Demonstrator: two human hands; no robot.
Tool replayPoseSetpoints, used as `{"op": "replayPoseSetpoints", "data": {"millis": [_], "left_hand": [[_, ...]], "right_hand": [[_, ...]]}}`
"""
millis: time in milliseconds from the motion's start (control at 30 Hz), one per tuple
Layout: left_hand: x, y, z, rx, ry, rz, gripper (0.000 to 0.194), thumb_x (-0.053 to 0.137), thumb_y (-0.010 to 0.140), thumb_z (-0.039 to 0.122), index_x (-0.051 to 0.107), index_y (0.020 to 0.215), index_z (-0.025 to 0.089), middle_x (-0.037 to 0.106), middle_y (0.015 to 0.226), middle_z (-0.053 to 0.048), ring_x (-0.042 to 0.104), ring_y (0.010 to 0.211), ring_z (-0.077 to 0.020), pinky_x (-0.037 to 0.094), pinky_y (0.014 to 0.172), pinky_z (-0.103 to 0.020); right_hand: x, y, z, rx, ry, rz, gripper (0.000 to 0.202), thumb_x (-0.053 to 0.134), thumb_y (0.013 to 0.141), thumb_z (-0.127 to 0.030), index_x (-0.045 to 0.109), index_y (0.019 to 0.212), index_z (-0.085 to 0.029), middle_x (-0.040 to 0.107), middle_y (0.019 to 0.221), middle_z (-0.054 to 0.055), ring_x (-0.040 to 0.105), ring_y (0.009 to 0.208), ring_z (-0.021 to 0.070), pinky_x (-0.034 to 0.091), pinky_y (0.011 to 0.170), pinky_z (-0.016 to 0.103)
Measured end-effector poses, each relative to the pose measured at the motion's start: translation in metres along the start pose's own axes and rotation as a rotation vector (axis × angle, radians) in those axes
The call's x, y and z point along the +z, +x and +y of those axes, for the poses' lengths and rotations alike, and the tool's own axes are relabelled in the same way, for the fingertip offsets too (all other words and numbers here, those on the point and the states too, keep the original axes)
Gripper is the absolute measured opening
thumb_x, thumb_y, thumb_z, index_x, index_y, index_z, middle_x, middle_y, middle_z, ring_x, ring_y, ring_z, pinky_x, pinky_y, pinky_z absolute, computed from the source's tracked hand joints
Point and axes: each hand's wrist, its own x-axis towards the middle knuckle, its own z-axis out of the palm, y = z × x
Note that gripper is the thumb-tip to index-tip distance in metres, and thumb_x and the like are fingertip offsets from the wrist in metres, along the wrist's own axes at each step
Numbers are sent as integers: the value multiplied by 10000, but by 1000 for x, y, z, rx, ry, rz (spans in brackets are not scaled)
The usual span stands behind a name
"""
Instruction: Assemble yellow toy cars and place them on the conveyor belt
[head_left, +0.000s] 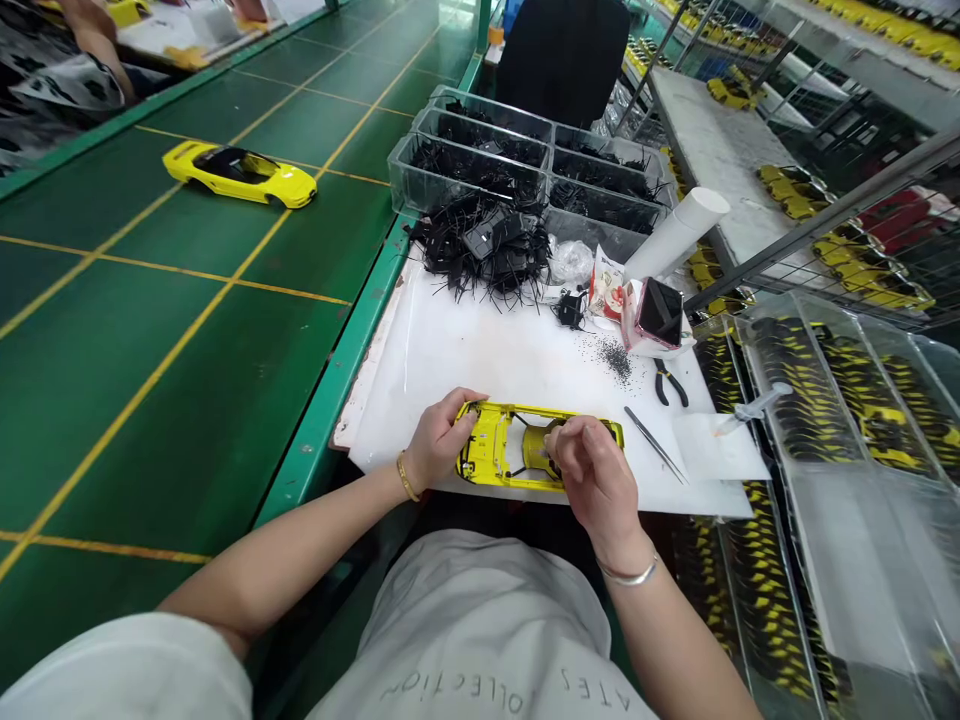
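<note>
"Where is the yellow car shell [491,450]?"

"At the near edge of the white work surface [465,345], in front of the person, its open inside facing up."

"And the hands?"

"The left hand [439,440] is clamped on the shell's left end, thumb over the top edge. The right hand [598,475] is over the right half, fingers curled in by the black-edged opening. I can't tell whether they pinch anything."

"What's just right of that?"

"Tweezers [655,444], lying slantwise, then a syringe [763,402] over a pale sheet [724,450]. Beyond the tweezers are pliers [670,383] with dark handles, and left of those a scatter of tiny black bits [616,360]."

"Farther back?"

"A phone [660,312] propped on a small box, a red-and-white packet [606,283] and a white cylinder [684,230], leaning. To their left, a heap of black parts [487,245] sits against clear divided bins [469,188] holding more."

"Off the work surface?"

"A yellow model car [247,180] stands on the green surface [150,420] to the left. On the right, clear trays [862,530] hold rows of yellow-and-black pieces."
</note>
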Motion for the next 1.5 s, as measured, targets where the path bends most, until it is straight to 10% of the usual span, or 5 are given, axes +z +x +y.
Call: {"op": "replayPoseSetpoints", "data": {"millis": [1200,1333,1500], "left_hand": [[0,4,-2,-70,-94,-3,365,496,846,426,620,1065,163,648,941,-41,568,801,-158,445,703,-260],[-12,17,7,-160,-35,-73,405,510,827,448,654,1083,168,669,1033,-58,594,916,-190,484,788,-289],[-37,28,28,-144,176,-61,459,479,847,500,672,1105,173,638,1141,-92,590,1017,-218,500,847,-330]], "right_hand": [[-2,2,-11,18,16,81,249,486,936,-415,614,890,-207,314,492,-48,335,527,128,318,598,281],[-45,-5,-70,-323,-120,260,396,511,853,-563,660,923,-203,460,559,-7,478,633,176,430,799,392],[-161,-11,-126,-600,-293,752,220,626,638,-418,656,670,-202,426,494,6,392,516,146,412,698,425]]}}
